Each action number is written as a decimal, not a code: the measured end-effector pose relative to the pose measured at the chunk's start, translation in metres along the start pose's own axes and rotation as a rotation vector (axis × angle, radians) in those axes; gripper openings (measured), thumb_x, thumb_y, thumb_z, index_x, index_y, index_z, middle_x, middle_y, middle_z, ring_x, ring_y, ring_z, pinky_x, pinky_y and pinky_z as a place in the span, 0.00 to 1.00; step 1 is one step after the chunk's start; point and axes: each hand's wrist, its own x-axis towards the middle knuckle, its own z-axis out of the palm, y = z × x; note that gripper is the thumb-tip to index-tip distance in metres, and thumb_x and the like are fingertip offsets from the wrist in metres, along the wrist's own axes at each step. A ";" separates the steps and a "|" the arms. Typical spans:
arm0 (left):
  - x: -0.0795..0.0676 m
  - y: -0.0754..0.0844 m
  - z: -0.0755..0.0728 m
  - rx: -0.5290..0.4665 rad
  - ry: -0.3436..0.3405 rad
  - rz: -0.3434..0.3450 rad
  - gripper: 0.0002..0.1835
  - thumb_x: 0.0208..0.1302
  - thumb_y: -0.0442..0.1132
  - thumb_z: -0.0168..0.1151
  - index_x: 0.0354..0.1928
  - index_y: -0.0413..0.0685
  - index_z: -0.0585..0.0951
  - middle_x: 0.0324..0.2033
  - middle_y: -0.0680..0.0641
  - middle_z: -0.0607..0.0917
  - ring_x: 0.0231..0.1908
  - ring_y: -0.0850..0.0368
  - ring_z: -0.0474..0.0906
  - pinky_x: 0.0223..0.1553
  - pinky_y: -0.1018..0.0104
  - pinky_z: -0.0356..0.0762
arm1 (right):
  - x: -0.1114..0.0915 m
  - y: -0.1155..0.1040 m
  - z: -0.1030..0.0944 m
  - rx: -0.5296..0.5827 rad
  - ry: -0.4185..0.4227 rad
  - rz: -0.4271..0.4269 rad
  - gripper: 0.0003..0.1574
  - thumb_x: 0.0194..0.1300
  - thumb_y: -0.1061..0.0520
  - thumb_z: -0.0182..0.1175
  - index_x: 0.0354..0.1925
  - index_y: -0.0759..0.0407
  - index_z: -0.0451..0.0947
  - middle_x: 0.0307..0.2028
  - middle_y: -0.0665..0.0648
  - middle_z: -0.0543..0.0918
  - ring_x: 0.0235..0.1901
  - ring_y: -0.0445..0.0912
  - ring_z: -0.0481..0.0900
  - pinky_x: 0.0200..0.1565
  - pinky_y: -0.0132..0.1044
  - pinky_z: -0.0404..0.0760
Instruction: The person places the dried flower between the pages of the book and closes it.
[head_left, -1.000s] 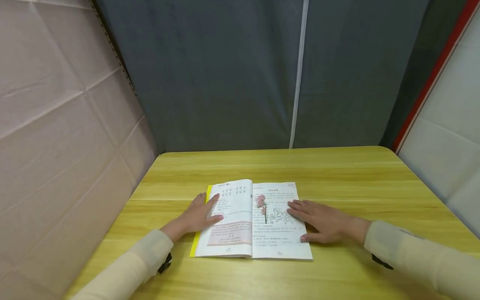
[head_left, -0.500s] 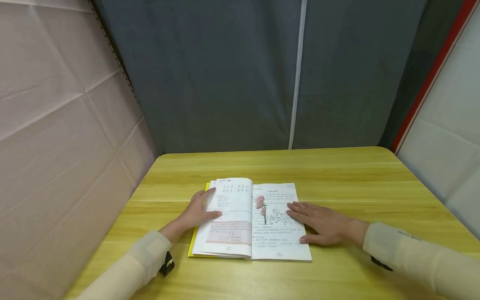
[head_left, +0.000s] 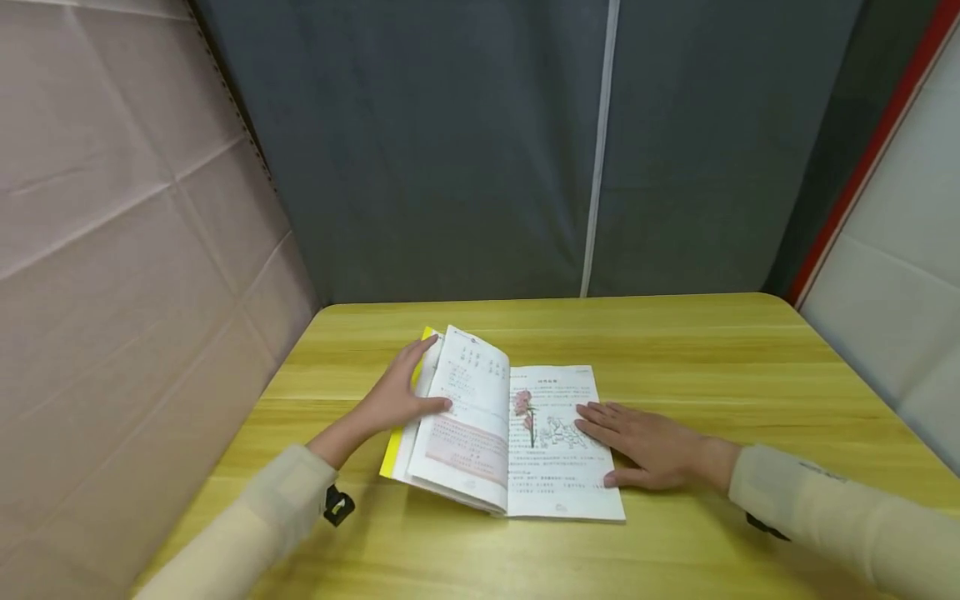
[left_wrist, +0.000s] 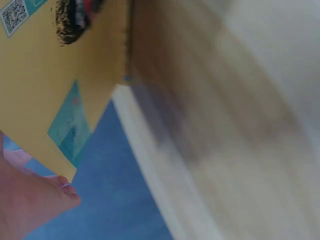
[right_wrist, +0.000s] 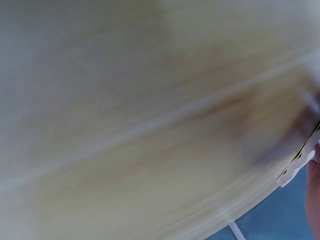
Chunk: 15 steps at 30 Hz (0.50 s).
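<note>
An open book [head_left: 558, 492] with white printed pages lies on the table, its left half raised and tilted. My left hand [head_left: 396, 398] holds that raised half by its outer edge, thumb over the page and fingers behind. In the left wrist view the book's yellow cover [left_wrist: 35, 95] shows from below, with my left hand [left_wrist: 35, 200] at its corner. Fingers spread, my right hand [head_left: 648, 442] rests on the right page's outer edge. A pink flower [head_left: 522, 403] with a thin stem shows on the right page, beside a line drawing.
The wood-grain table [head_left: 675, 342] extends around the book on every side. A dark grey curtain [head_left: 450, 167] hangs behind it. Pale cloth walls [head_left: 135, 275] stand at the left and right.
My left hand has gone from resting on the left page to gripping its edge, and has lifted the left half with its yellow cover. My right hand stays in place.
</note>
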 end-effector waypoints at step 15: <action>0.032 0.068 -0.002 -0.149 -0.211 0.128 0.50 0.58 0.28 0.61 0.78 0.57 0.47 0.76 0.47 0.40 0.74 0.52 0.35 0.64 0.47 0.57 | 0.002 0.004 0.000 -0.060 -0.007 -0.036 0.50 0.70 0.30 0.45 0.75 0.61 0.53 0.74 0.61 0.55 0.71 0.56 0.55 0.67 0.45 0.55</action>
